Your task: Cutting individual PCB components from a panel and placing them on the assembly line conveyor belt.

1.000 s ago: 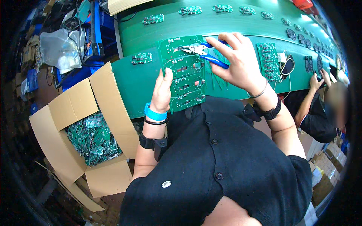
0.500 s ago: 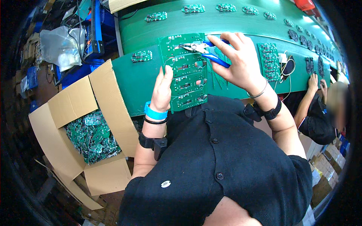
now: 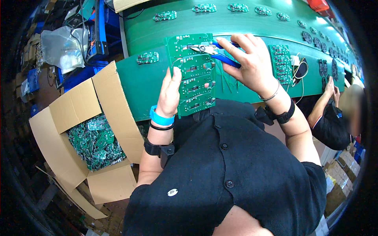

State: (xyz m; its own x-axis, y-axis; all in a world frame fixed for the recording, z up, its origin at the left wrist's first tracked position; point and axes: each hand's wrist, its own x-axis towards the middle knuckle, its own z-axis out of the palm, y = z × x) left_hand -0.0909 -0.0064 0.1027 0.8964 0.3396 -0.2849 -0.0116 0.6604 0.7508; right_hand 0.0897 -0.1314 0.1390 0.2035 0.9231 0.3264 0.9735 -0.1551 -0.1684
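Panel [image 3: 191, 80] between two hands, cutters [image 3: 205, 49] reaching over it.
Left hand [image 3: 170, 92] pinches the panel's edge at 9 o'clock; right hand [image 3: 252, 63] grips the cutters, handles spread, tips at the panel's 12 o'clock, but whether they bite I cannot tell. Seen from the panel, carton [image 3: 111, 98] of boards stands at 8 o'clock, small board [image 3: 148, 58] at 10, second panel [image 3: 280, 65] at 3; farther, board row [image 3: 238, 7] begins at 11.

Blue-handled cutters [image 3: 204, 48] point left, tips at the farthest section of a green, four-section circuit panel [image 3: 193, 78].
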